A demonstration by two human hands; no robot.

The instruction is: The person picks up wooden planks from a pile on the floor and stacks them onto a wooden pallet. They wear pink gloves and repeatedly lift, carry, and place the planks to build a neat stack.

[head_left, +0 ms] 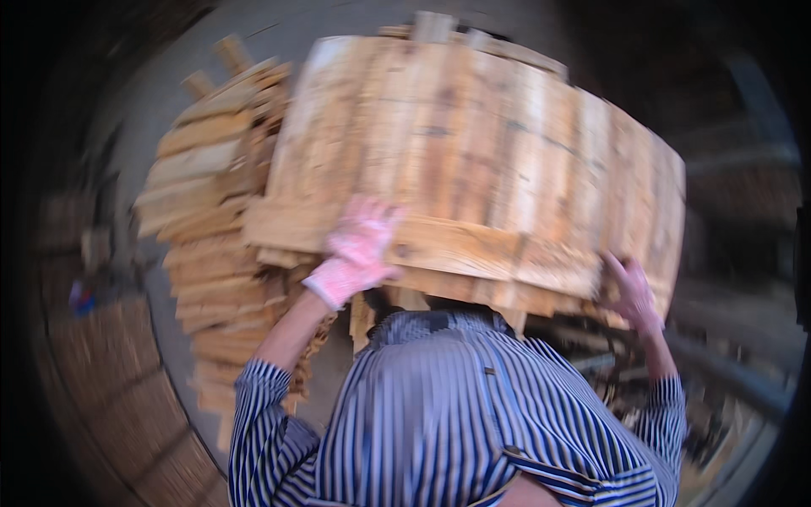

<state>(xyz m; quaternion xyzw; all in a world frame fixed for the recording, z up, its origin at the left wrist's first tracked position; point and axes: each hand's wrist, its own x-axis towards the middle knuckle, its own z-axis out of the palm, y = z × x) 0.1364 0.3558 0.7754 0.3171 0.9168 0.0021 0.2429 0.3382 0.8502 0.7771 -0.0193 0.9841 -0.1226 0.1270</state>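
A pale wooden plank point(465, 245) lies crosswise along the near edge of a row of boards point(473, 135) set side by side in front of my body. My left hand point(356, 252), in a pink and white glove, grips the plank left of its middle, with the fingers over its top face and the thumb at the near edge. At the plank's right end, my right hand point(632, 294), also in a pinkish glove, holds it with the fingers at its end. Motion blurs both hands somewhat.
A tall, uneven stack of rough planks point(211, 194) stands close on the left. A few loose wood pieces point(435, 27) lie at the far edge of the boards. Farther left is a brown slatted bundle point(127, 380). Scrap wood and dark clutter point(701, 422) lie at the lower right.
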